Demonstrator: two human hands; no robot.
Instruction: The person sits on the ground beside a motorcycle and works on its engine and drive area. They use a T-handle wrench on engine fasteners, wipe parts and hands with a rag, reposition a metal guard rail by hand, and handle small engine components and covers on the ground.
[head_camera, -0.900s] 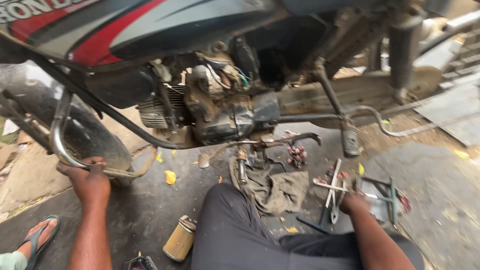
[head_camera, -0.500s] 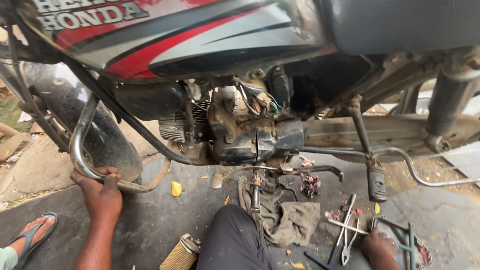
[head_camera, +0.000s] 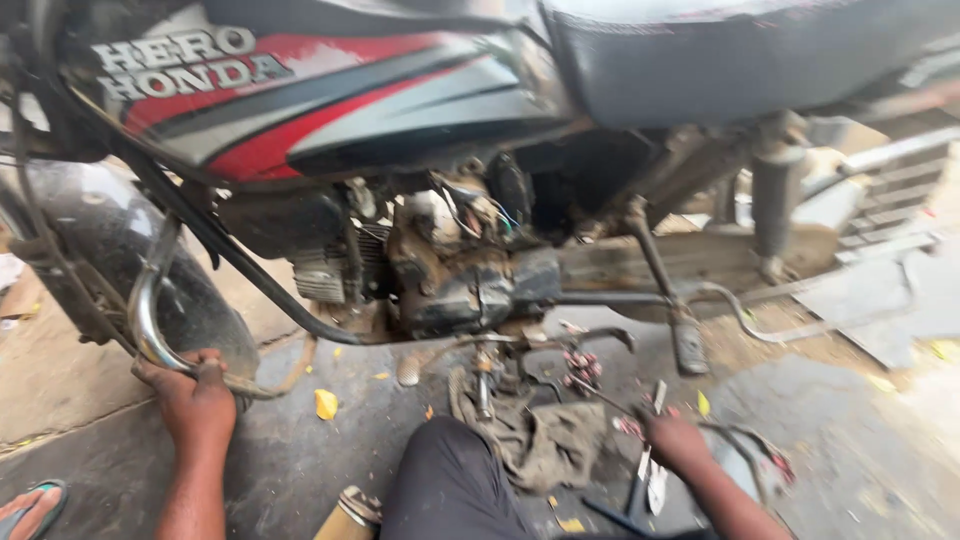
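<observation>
in the head view the motorcycle (head_camera: 420, 150) is filling the upper frame, its front wheel (head_camera: 90, 270) and seat being cut off by the edges, and the engine (head_camera: 450, 275) is sitting in shadow, so its small parts are hard to make out. a tan can (head_camera: 345, 512) is being cropped by the bottom edge beside the person's dark trouser knee (head_camera: 450, 485). a sandalled foot (head_camera: 30, 505) is showing only partly at the lower left corner.

the left hand (head_camera: 195, 400) is clenching around the curved chrome crash guard (head_camera: 150, 310) low by the front wheel, the grip fully wrapped on the tube. the right hand (head_camera: 675, 440) is resting on the ground among loose tools (head_camera: 650, 475), fingers curled down over them; blur is hiding which tool it is touching, and i cannot tell whether that grip is closed on anything. a dirty rag (head_camera: 540, 440) is lying on the concrete ground (head_camera: 300, 460) just left of that hand, below the engine. a kick lever (head_camera: 665, 285) is hanging down nearby.
</observation>
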